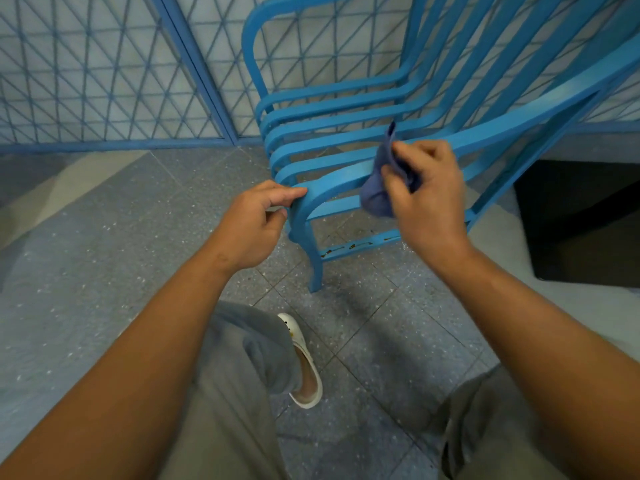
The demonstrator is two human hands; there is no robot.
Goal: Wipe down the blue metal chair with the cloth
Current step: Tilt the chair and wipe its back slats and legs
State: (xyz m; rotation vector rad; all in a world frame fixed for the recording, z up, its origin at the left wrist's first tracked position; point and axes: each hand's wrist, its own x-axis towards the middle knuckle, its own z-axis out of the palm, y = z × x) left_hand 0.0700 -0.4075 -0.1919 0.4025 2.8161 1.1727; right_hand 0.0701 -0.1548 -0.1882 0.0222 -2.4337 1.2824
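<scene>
The blue metal chair (pixel 346 109) stands ahead of me, its slatted seat and back running up to the right. My left hand (pixel 258 223) grips the front curve of the near armrest, thumb and fingers curled around the bend above the leg. My right hand (pixel 426 199) holds a bunched blue-grey cloth (pixel 379 192) against the near armrest, a little behind the left hand. Part of the cloth sticks up above my fingers and part hangs below the rail.
A blue metal lattice fence (pixel 104 81) runs behind the chair. The floor is grey speckled tile (pixel 121 237). A dark opening (pixel 581 220) lies at the right beside a pale ledge. My legs and a white shoe (pixel 304 362) are below.
</scene>
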